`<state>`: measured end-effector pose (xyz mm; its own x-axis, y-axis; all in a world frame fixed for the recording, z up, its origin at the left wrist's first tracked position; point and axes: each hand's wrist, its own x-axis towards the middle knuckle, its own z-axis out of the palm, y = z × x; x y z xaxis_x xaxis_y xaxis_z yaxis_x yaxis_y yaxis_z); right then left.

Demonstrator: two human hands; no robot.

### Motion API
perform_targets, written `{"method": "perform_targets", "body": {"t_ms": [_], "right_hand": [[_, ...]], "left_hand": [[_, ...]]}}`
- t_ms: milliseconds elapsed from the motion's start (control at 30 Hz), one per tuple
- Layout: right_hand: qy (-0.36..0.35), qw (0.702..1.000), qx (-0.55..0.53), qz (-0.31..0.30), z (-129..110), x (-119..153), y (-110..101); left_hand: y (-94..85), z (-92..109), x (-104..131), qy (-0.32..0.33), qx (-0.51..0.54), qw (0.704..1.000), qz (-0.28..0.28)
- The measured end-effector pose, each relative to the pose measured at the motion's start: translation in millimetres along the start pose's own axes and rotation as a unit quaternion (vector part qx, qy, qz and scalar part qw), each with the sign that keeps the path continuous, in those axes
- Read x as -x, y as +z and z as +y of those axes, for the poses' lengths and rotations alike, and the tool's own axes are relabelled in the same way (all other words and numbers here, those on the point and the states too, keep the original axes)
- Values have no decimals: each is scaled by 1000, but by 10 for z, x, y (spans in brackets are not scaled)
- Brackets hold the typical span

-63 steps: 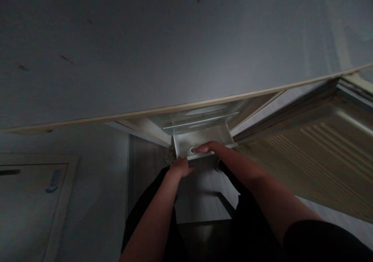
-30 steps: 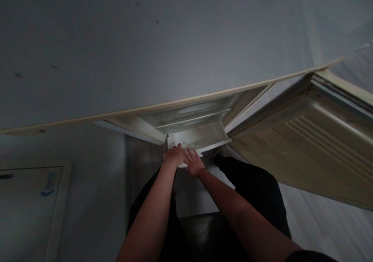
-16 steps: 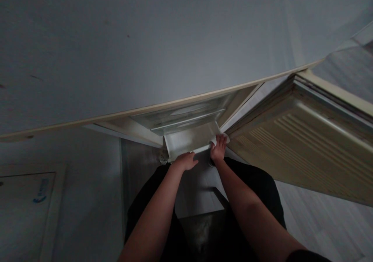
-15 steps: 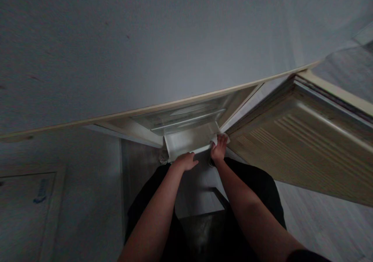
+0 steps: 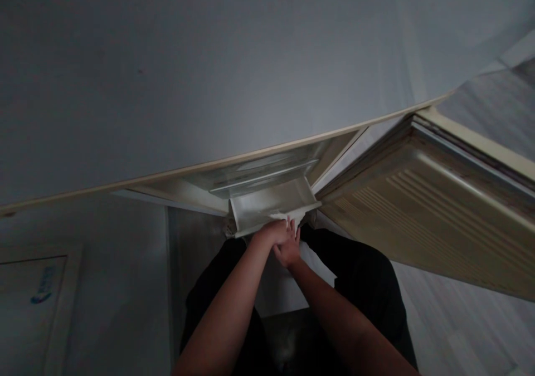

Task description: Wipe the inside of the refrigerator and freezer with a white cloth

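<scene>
Open door [image 5: 438, 220] beside drawer [image 5: 267, 199]; left hand [image 5: 273, 233], right hand [image 5: 289, 250] partly hide white cloth [image 5: 298, 215].

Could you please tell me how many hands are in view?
2: the left hand at the front edge of the white drawer, and the right hand overlapping it, fingers at the white cloth.

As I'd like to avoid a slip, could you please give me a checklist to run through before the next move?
1. Door swung open: ok.
2. White drawer pulled out: ok.
3. White cloth at the drawer's front edge: ok.
4. Left hand and right hand clear of each other: not ok, they overlap in view.
5. Left hand gripping the drawer firmly: cannot tell, its fingers are partly hidden.
6. Drawer free of dirt: cannot tell, too dim.
</scene>
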<state>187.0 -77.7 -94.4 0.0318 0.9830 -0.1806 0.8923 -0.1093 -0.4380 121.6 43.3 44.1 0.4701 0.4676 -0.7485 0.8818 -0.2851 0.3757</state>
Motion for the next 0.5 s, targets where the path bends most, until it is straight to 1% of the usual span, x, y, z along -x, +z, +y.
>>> {"method": "perform_targets", "body": {"t_ms": [67, 167, 233, 300, 367, 400, 467, 500], "right_hand": [[-2, 1000, -10, 14, -53, -29, -45], [5, 998, -39, 40, -23, -248, -202], [12, 997, -67, 31, 24, -440, -306], [34, 994, -98, 21, 61, -585, -363], [52, 990, -131, 16, 73, -627, -349], [48, 988, -145, 10, 70, -606, -316], [2, 982, -188, -12, 47, -504, -211], [-18, 974, -227, -20, 31, -442, -148]], "left_hand": [[-4, 3, 21, 1, 0, 1000, 4], [-14, -60, 97, -11, -1, 1000, 18], [-22, -114, 154, -19, 0, 999, 27], [-21, -149, 188, -23, -1, 999, 33], [-6, -161, 184, -29, -4, 999, 29], [4, -160, 169, -36, -6, 999, 23], [23, -152, 124, -55, -10, 998, 11], [28, -149, 99, -64, -11, 998, 7]]}}
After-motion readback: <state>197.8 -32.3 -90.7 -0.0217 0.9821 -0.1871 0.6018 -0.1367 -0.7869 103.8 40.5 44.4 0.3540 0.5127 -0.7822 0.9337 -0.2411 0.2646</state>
